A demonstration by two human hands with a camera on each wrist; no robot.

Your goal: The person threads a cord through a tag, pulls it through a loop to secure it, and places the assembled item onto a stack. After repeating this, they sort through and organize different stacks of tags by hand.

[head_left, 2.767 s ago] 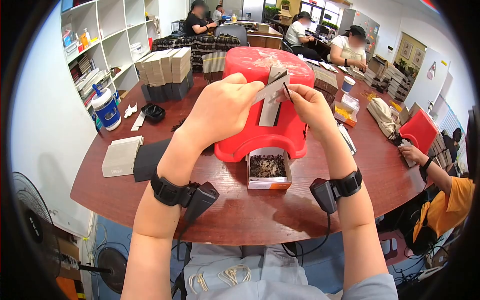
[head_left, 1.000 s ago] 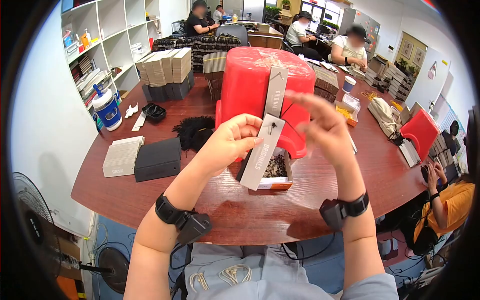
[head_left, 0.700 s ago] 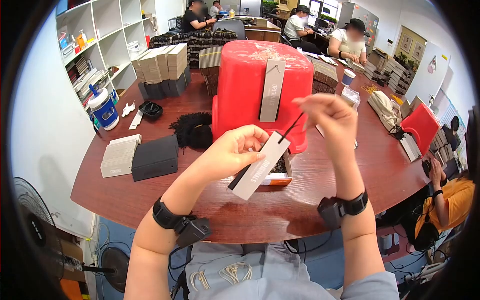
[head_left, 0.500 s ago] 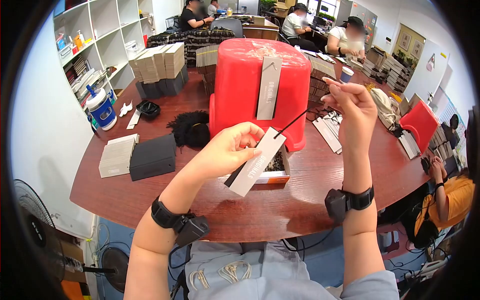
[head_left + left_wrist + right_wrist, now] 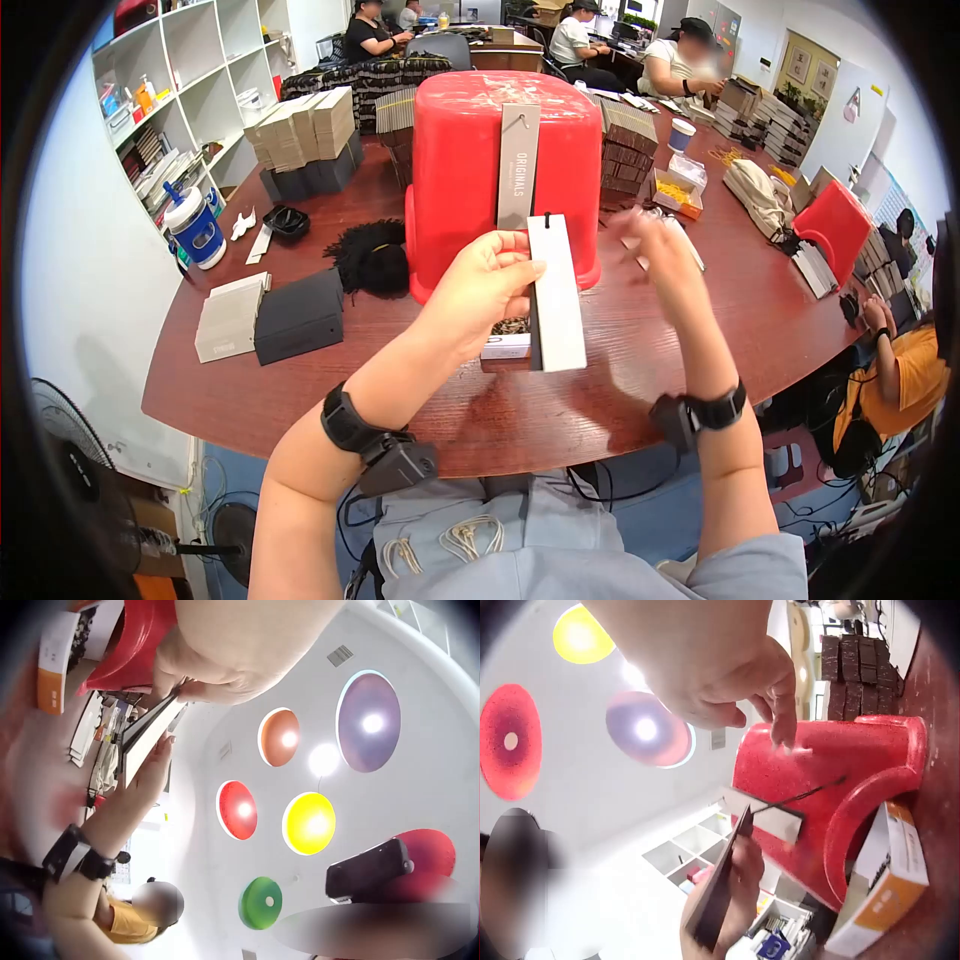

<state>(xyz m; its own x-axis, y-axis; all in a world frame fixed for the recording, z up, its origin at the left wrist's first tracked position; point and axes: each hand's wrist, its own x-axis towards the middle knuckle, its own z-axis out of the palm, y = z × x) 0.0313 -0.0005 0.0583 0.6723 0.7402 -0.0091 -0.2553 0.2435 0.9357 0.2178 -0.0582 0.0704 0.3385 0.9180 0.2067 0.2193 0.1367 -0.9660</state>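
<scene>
In the head view, my left hand (image 5: 480,295) pinches a pale tag (image 5: 560,300) by its left edge, with a dark layer behind it. A black cord passes through the hole at its top; in the right wrist view this cord (image 5: 799,796) trails loose from the tag's end. My right hand (image 5: 668,255), blurred, is off to the right with nothing between its relaxed fingers. Behind the tag stands an upturned red plastic tub (image 5: 455,150). A grey tag (image 5: 518,165) lettered ORIGINALS hangs upright on its front.
A small box (image 5: 507,347) of dark bits sits below the tub. To the left are a black cord bundle (image 5: 372,262), black cards (image 5: 298,318), pale cards (image 5: 232,318) and a blue-white bottle (image 5: 197,232). At the right are a box of yellow pieces (image 5: 678,192) and a paper cup (image 5: 681,135).
My right hand has let go of the cord and moved lower. The tag in my left hand has turned from slanted to nearly upright, and its face now looks blank.
</scene>
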